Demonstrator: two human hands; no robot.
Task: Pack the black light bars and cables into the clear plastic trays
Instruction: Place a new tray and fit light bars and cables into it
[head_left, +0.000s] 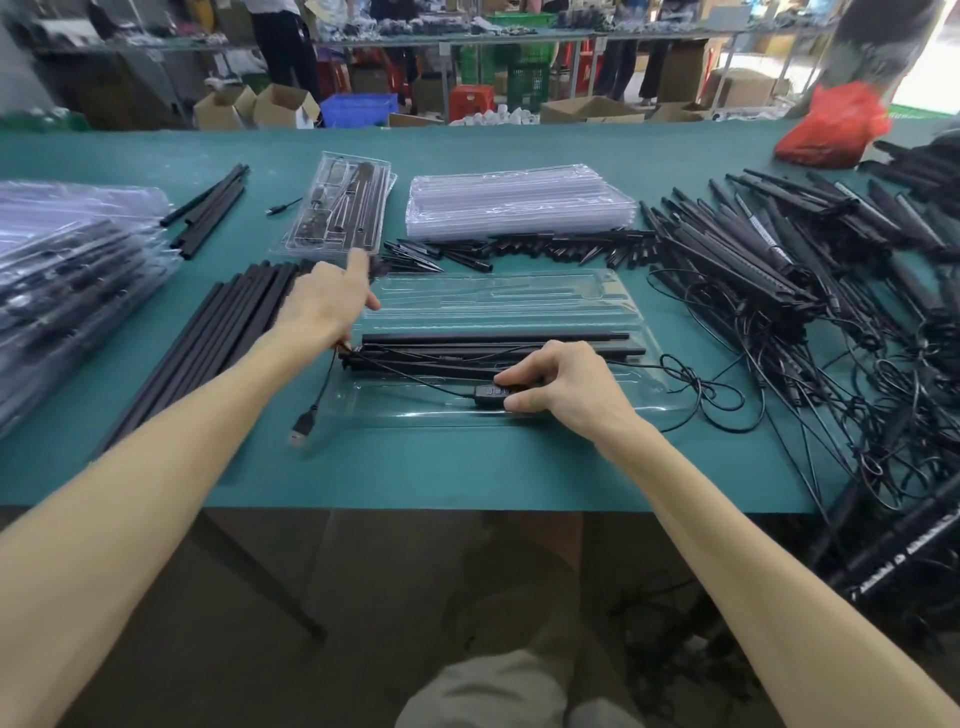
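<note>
Bare forearms (727, 519) reach over the green bench (467, 467), where the right grip (558, 384) pinches the inline controller (491, 391) of a cable (415, 382) in the near channel of the clear tray (597, 410) at centre frame. Just beyond, black light bars (493, 345) lie in that tray; the left grip (322, 304), blurred at its left end, points one finger, its hold impossible to tell. Empty trays (519, 202) are stacked at upper centre.

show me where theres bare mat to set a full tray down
Bare mat: the strip between the open tray and the front edge, and the far band behind the empty tray stack. Crowded: bar-and-cable pile right, bagged stacks left.
</note>
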